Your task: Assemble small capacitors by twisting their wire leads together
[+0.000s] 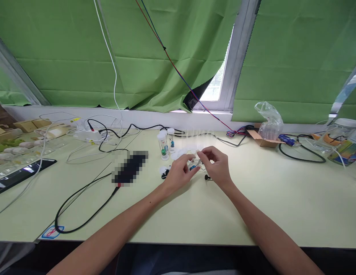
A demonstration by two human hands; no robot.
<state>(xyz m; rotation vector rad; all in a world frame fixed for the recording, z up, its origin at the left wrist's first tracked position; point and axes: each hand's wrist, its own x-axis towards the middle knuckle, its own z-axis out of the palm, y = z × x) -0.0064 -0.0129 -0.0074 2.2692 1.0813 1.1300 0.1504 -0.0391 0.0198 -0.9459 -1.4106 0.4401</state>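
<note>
Above the table, my left hand (181, 170) and my right hand (216, 166) meet with fingertips pinched together. Between them is a small, thin, pale piece, too small to make out. A little blue part (192, 167) shows just below the fingers, among thin wire-like bits. Beside my left hand lies a small black part (165, 174). A black knob-shaped piece (207, 177) rests under my right hand. Clear tubes with white caps, one with a green part inside (164, 148) and one with a blue part (171, 139), stand upright behind my left hand.
White discs (179, 153) and a row of clear empty tubes (195, 138) sit behind my hands. To the left lie a blurred dark device (130, 168) with a black cable, a power strip (87, 134) and a black tablet-like panel (25, 175). A cardboard box (265, 142) is right.
</note>
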